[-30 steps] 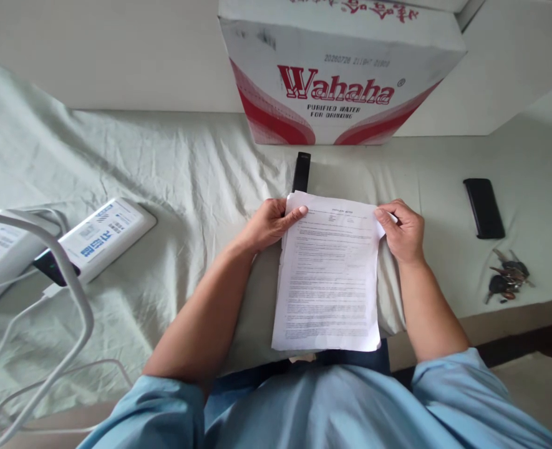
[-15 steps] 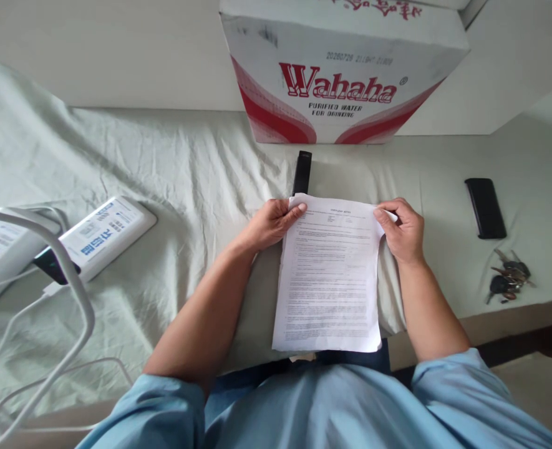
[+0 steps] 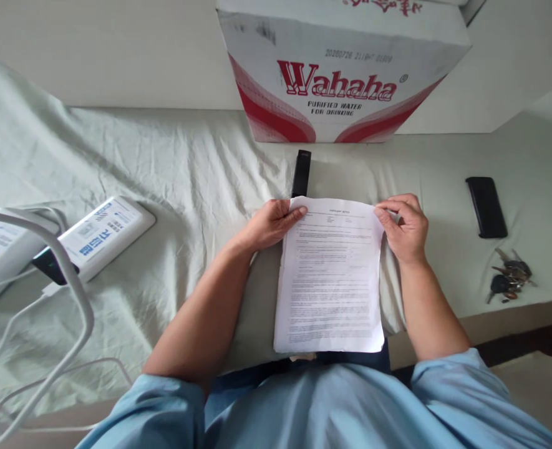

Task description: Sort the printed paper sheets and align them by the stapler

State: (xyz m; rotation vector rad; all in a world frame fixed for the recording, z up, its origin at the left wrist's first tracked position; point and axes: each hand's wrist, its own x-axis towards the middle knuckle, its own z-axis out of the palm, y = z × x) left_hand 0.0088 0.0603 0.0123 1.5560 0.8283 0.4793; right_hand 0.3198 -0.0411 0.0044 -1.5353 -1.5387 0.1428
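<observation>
Both hands (image 3: 274,224) (image 3: 406,229) nearly closed on printed papers (image 3: 329,280), at the top corners.

Reads as a home or dorm room from my end, likely a bedroom. Giveaway: wrinkled pale green sheet (image 3: 173,162) spread over what I take for a bed, pale flat panel (image 3: 140,56) running behind it. Everyday personal stuff on top: bunch of keys (image 3: 509,275), black phone-like slab (image 3: 487,207), labelled white devices (image 3: 105,234) with white cables (image 3: 86,312). Drinking-water carton (image 3: 350,118) stands against the panel. Can't tell home from dorm.
</observation>
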